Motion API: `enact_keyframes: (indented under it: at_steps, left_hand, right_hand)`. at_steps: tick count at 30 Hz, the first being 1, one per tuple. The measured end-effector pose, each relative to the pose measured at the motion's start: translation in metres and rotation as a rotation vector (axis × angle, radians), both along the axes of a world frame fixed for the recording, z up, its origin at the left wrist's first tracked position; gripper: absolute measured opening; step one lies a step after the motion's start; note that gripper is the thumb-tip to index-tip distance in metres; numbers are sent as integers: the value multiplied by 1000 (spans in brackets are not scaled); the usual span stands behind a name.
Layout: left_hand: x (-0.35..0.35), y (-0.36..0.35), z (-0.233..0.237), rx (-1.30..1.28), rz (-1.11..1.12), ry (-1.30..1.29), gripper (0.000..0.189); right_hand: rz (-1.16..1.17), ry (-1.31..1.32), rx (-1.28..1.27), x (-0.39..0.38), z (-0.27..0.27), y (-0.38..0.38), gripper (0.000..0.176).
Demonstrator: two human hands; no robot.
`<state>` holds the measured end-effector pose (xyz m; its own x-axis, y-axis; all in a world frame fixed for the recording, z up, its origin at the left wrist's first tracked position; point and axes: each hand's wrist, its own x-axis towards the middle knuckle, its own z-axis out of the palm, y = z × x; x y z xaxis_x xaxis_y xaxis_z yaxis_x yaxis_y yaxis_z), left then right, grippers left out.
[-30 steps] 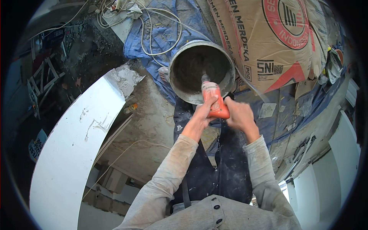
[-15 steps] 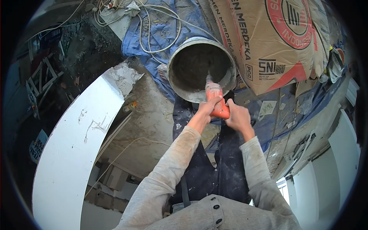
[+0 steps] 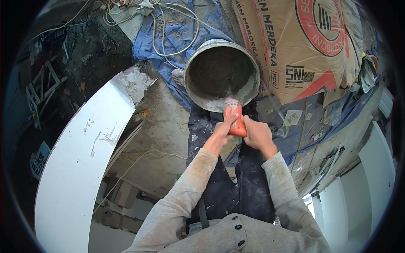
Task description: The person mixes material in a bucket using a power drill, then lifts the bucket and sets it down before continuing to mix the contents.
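Note:
Both my hands are closed around an orange electric drill (image 3: 233,113). My left hand (image 3: 221,131) wraps its left side, while my right hand (image 3: 258,137) grips its rear right end. The drill points away from me over the near rim of a round bucket (image 3: 252,87). Wet grey cement mix (image 3: 217,69) lies inside the bucket, and grey residue coats its inner wall. The drill's front end reaches into the bucket; the lower part of its shaft is blurred or hidden in the mix. The bucket stands just in front of my legs.
Large brown cement bags (image 3: 303,63) stand right of the bucket. A blue tarp (image 3: 145,38) with a looped pale cable (image 3: 197,29) lies behind it. A long white panel (image 3: 84,156) with a broken end curves along the left. Paper scraps (image 3: 293,118) litter the right side.
Both hands and the drill have shifted a little toward me and slightly left. The drill's shaft is now nearer the bucket's near rim. My grip stays the same.

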<state>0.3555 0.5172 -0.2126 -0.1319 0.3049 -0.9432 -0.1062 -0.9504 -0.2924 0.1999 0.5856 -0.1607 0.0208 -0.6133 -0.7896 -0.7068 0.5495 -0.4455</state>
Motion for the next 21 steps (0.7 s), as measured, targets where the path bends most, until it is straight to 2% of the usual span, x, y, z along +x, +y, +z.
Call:
enact_keyframes:
  at_steps: [7,9,13,19,20,21]
  left_hand:
    - [16,0,10,24,55,-19,59]
    - [21,2,12,41,150,6,61]
    - [32,-2,11,56,149,59,62]
    - [43,-6,-5,88,161,90,53]
    - [46,2,-15,61,312,146,52]
    - [43,0,-15,100,214,45,47]
  right_hand:
    - [34,-33,-42,7,3,-9,37]
    - [43,-43,-42,9,5,-14,36]
    - [53,-54,-49,11,9,-21,35]
    - [94,-36,-65,14,14,-38,36]
    - [104,-60,-27,17,11,-38,37]
    - [113,-74,8,17,7,-39,37]
